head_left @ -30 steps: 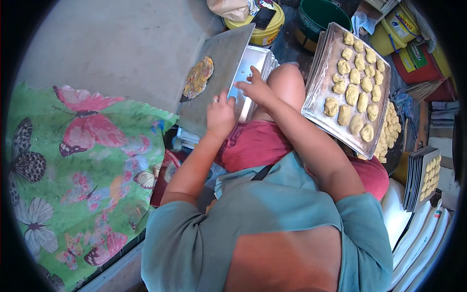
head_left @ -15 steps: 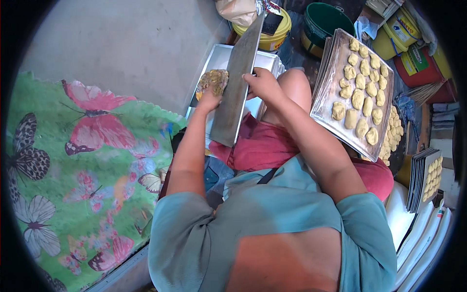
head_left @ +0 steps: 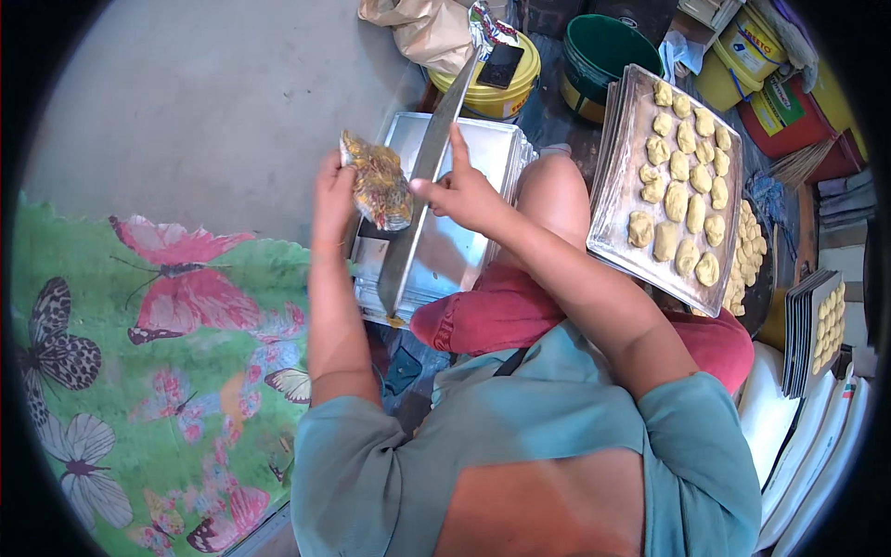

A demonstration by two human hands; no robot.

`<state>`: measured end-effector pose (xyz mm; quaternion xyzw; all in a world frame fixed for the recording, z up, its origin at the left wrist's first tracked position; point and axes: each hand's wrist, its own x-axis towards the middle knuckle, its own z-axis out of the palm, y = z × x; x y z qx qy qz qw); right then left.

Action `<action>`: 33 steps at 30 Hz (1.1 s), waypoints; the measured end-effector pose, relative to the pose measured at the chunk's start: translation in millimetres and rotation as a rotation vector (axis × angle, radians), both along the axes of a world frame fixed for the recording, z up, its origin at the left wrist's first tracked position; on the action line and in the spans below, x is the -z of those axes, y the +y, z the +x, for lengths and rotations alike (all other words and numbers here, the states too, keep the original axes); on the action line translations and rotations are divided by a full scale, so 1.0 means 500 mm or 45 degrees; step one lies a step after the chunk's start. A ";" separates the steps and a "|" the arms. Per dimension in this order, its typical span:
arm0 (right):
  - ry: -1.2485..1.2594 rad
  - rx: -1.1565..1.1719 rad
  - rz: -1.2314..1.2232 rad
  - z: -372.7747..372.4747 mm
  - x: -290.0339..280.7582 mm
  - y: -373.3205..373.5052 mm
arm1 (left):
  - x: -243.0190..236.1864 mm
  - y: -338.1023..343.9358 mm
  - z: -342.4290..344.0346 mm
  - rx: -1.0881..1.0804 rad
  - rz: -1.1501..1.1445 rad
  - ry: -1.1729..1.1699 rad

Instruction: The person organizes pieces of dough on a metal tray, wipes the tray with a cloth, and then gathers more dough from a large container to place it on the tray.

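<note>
My left hand (head_left: 334, 190) grips a crumpled, yellow-brown stained rag (head_left: 379, 184) just left of a flat metal baking tray (head_left: 436, 139). The tray stands on edge, seen almost side-on, above a stack of silvery trays (head_left: 455, 246). From the right, my right hand (head_left: 464, 193) steadies this tray, its thumb across the edge and its index finger stretched up along it. The other fingers are partly hidden. Right of my knee, a tray (head_left: 619, 200) bears rows of yellowish dough pieces (head_left: 679, 167) on top of further trays.
A yellow bucket (head_left: 527, 82) with a phone (head_left: 502, 65) on its lid stands beyond the trays, beside a dark green bucket (head_left: 608, 46). More dough pieces (head_left: 742, 255) lie at the right. A green butterfly-patterned cloth (head_left: 223, 371) covers the left side.
The rag has come away from the tray's face and moved up and left with my left hand. The tray has tilted and shifted left; my right index finger now stretches along it.
</note>
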<state>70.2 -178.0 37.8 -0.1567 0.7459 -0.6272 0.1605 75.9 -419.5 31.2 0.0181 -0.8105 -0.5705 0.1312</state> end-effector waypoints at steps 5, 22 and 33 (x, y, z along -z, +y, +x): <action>0.190 -0.276 -0.126 0.016 -0.028 -0.064 | -0.192 0.102 0.138 0.347 -0.225 -0.198; -0.689 -0.417 -0.949 -0.033 -0.033 -0.051 | -0.021 0.003 0.294 -0.178 -0.428 -0.021; -0.317 0.201 -0.999 -0.026 -0.048 0.021 | 0.002 0.052 0.297 -0.258 0.932 0.527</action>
